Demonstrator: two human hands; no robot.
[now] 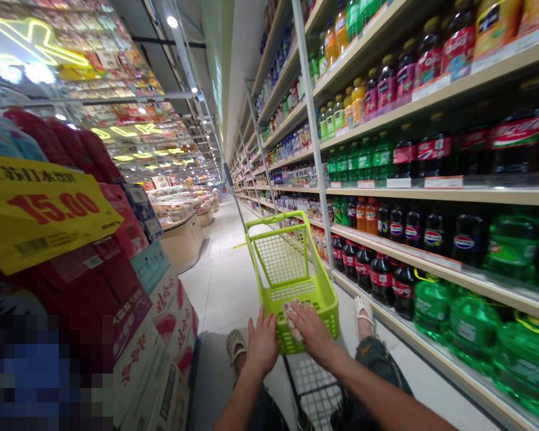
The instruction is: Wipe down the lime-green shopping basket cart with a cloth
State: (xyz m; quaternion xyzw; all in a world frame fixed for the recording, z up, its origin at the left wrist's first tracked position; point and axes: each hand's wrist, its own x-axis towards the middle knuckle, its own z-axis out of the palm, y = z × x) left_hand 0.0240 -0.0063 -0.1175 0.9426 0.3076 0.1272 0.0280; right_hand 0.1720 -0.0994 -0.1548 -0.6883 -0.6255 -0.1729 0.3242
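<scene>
A lime-green plastic shopping basket (291,269) sits on a wheeled trolley frame in a supermarket aisle, right in front of me. My left hand (261,344) lies flat against the basket's near wall, fingers stretched out. My right hand (309,329) presses a small white cloth (291,316) onto the basket's near rim, fingers spread over it. The basket looks empty inside. My feet in pale sandals (365,308) stand on either side of the trolley.
Long shelves (431,194) of cola, green soda and juice bottles run along the right. Stacked red and white cartons (153,311) with a yellow 15.00 price sign (45,209) stand at the left. The pale tiled aisle (224,251) runs ahead towards display counters.
</scene>
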